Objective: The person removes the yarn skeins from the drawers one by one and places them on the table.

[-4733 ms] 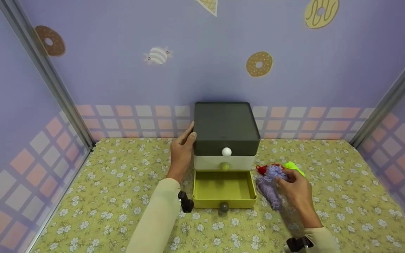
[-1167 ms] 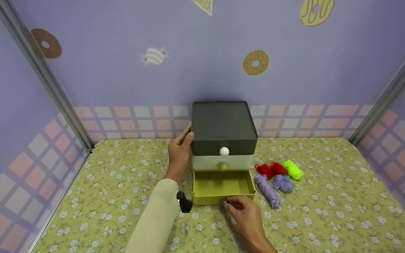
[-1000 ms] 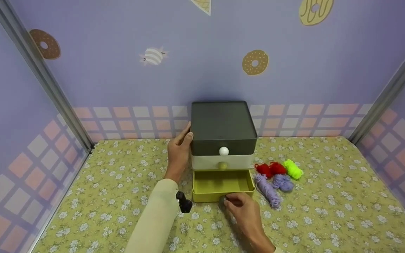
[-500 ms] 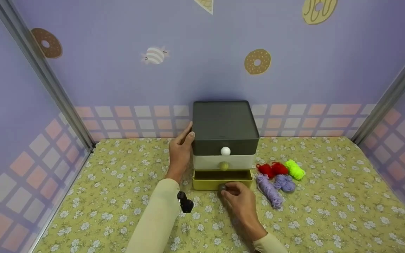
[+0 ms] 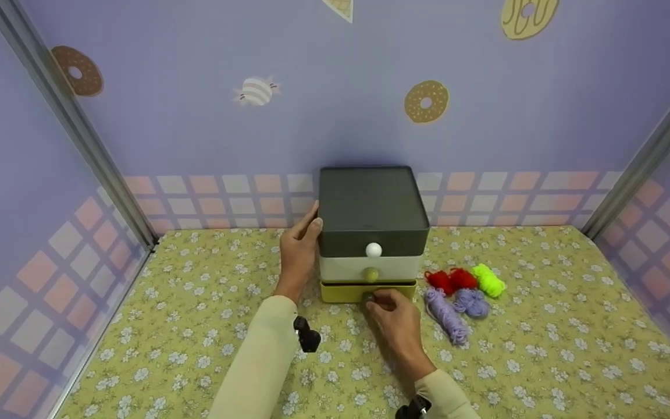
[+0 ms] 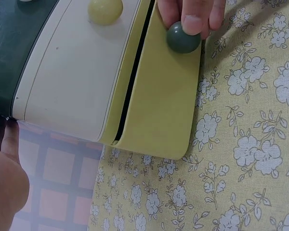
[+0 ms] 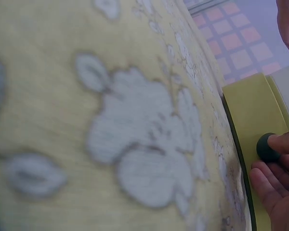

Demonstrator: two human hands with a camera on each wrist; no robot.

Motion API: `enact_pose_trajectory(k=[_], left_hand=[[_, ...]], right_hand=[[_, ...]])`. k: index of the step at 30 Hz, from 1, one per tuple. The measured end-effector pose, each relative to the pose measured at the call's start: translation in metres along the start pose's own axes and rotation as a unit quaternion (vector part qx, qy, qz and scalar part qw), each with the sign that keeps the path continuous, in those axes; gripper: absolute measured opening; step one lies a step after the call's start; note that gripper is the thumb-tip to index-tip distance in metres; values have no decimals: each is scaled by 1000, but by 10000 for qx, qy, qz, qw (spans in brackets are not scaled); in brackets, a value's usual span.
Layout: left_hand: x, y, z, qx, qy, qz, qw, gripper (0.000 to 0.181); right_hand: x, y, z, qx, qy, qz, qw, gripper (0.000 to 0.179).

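A small three-tier drawer unit (image 5: 373, 201) stands against the back wall, with a dark top tier, a white middle tier and a yellow bottom tier. Its yellow bottom drawer (image 6: 164, 101) sticks out slightly, leaving a thin dark gap behind the front. My right hand (image 5: 398, 320) pinches that drawer's dark green knob (image 6: 183, 38) between thumb and fingers. My left hand (image 5: 299, 250) rests along the unit's left side, fingers stretched back and the thumb at the dark tier's edge. The white knob (image 5: 373, 249) and the yellow-green knob (image 5: 371, 274) are untouched.
Right of the unit lie red yarn bundles (image 5: 451, 281), a neon green yarn bundle (image 5: 488, 280), a blue-violet yarn bundle (image 5: 471, 303) and a long lavender skein (image 5: 446, 316). A flowered cloth (image 5: 207, 326) covers the table. Patterned walls (image 5: 224, 134) enclose it at the back and sides.
My right hand released a blue-violet yarn bundle beside the others, took the bottom drawer's knob and pushed the drawer most of the way in. My left hand stayed at the unit's side.
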State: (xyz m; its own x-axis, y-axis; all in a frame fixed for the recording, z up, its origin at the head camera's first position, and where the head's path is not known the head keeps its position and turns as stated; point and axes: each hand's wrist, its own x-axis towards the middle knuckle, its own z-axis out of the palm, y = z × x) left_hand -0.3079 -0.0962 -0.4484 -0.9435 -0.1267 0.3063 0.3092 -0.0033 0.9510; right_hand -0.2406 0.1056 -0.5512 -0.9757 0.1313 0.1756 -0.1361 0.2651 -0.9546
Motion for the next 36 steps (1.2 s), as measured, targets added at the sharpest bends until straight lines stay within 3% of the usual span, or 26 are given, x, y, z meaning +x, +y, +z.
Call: enact_pose_trajectory(k=[17,31,36], left_hand=[[1,2,2,-35,-11,-87,10000,45],[2,-1,6,-24,38,-9,10000,44],[3,-1,6,-78,63,10,9999,44]], right_hand=[[10,1,0,-349,106,-95,9993,17],[12,2,-2,73,116,157,9998,16],[11,2,-3,107,-92,189,9997,18]])
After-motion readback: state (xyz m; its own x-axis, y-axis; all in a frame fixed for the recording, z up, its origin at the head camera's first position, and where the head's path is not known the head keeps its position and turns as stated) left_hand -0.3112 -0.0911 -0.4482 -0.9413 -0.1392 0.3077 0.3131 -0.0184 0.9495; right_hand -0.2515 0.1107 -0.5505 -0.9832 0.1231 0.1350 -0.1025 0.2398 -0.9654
